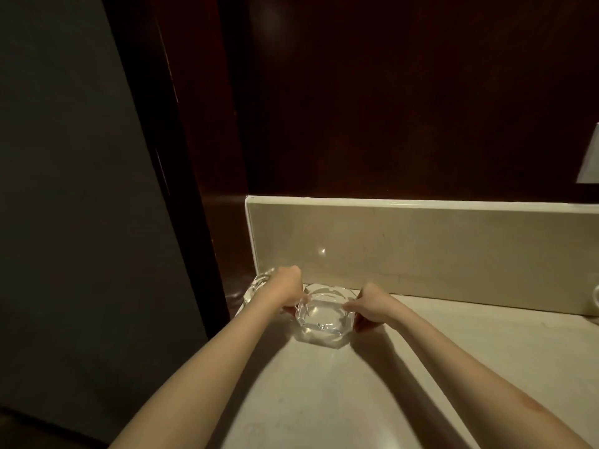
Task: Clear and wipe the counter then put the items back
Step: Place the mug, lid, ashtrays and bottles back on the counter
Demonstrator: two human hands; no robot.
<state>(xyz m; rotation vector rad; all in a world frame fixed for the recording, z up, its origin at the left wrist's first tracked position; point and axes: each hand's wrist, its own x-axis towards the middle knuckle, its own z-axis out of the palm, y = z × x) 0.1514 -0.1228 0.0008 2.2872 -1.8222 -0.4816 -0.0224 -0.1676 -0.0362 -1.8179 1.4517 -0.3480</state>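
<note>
Hands meet at a clear glass ashtray [324, 314] sitting on the pale surface [405, 367] near its back left corner. The left hand [287, 291] and right hand [372, 307] each pinch an opposite side of its rim, fingers curled in a tight grip. Another glass piece [256, 286] lies just behind the left wrist.

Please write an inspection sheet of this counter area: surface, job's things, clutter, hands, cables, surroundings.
Surface: pale stone counter with a low backsplash of the same tone; no spills visible.
Job's things: clear glass ashtray sits on the counter near the back left corner, between both hands. No cloth seen.
Clutter: another clear glass object behind the left wrist, partly hidden; a white object cut by the right edge, kind unclear.
Hands: left hand grips the ashtray's left side; right hand grips its right side.
Cables: nothing seen.
Surroundings: dark wood wall panel above the backsplash; dark surface on the left.
</note>
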